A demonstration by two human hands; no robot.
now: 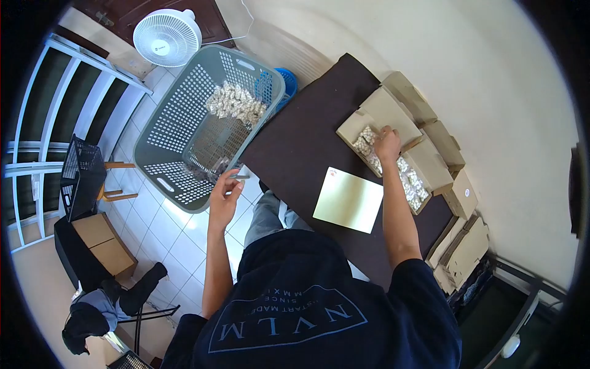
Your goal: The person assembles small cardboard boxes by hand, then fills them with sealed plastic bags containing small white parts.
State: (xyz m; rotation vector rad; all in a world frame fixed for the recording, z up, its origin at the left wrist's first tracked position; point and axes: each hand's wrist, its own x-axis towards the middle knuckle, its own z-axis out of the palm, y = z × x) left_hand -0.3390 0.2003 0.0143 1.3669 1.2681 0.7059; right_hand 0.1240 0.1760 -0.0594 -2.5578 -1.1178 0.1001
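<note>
My right hand reaches into an open cardboard box on the dark table, fingers bunched over small pale pieces. What those fingers pinch is hidden. Beneath my right forearm, more whitish pieces fill the neighbouring box. My left hand is raised beside the rim of a large grey-green plastic basket, thumb and fingers curled. A small greyish piece shows at its fingertips, too small to name. Inside the basket lies a heap of clear packets with pale contents.
A shiny pale yellow square sheet lies on the dark tabletop. Folded cardboard leans at the table's right end. Behind the basket stand a white fan and a blue basket. A black crate stands at left.
</note>
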